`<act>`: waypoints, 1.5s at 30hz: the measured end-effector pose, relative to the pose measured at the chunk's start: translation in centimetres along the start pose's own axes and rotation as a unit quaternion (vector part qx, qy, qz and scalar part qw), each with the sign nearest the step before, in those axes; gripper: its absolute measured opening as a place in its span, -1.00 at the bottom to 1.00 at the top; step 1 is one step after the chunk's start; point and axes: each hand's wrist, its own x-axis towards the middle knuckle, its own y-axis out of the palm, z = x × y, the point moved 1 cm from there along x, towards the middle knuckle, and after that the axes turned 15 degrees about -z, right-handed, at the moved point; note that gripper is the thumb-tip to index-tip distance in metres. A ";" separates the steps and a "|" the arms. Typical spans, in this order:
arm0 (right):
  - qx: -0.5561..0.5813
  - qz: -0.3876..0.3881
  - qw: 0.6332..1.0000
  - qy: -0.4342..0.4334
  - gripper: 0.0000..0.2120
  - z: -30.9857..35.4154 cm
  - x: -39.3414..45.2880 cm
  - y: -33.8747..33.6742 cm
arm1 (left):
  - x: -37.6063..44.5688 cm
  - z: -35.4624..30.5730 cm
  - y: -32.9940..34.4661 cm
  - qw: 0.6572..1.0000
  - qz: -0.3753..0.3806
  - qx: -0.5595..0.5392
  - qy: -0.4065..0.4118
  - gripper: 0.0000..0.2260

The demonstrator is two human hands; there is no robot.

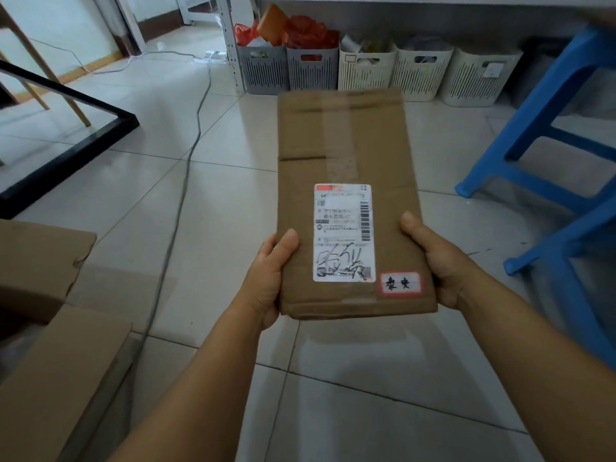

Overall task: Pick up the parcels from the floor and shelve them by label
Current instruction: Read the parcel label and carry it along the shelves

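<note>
A long flat brown cardboard parcel [346, 155] is held up in front of me above the tiled floor, its top face toward the camera. It carries a white shipping label [343, 233] with a barcode and scrawled handwriting, and a small red-bordered sticker [400, 283] with two handwritten characters at its near right corner. My left hand [268, 278] grips the parcel's near left edge, thumb on top. My right hand [436, 258] grips the near right edge the same way.
Several slotted plastic baskets [363, 70] stand in a row under a low white shelf at the back. A blue plastic stool [546, 135] is at right. Open cardboard boxes [43, 295] sit at lower left. A grey cable [186, 168] runs across the floor; a black frame [66, 158] lies left.
</note>
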 end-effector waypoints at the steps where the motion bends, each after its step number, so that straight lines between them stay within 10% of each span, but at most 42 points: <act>1: -0.015 -0.008 1.000 0.010 -0.48 0.2 0.2 0.4 | 0.0 0.1 -0.2 1.000 -0.002 0.000 -0.020 -0.39; 10: -0.038 -0.046 0.983 0.171 -0.46 1.5 -3.0 3.5 | -4.1 -3.3 -2.1 0.987 -0.051 -0.007 -0.151 -0.50; 20: -0.071 0.028 0.977 0.197 -0.53 19.0 -16.7 9.1 | -20.6 -22.4 -1.8 0.973 -0.141 -0.041 -0.178 -0.47; 33: -0.140 0.148 0.968 0.149 -0.54 40.6 -29.7 15.3 | -40.8 -41.2 3.4 0.943 -0.297 -0.129 -0.079 -0.56; 45: -0.119 0.302 0.932 0.165 -0.62 47.4 -41.4 18.4 | -57.7 -46.0 4.6 0.907 -0.376 -0.187 0.044 -0.48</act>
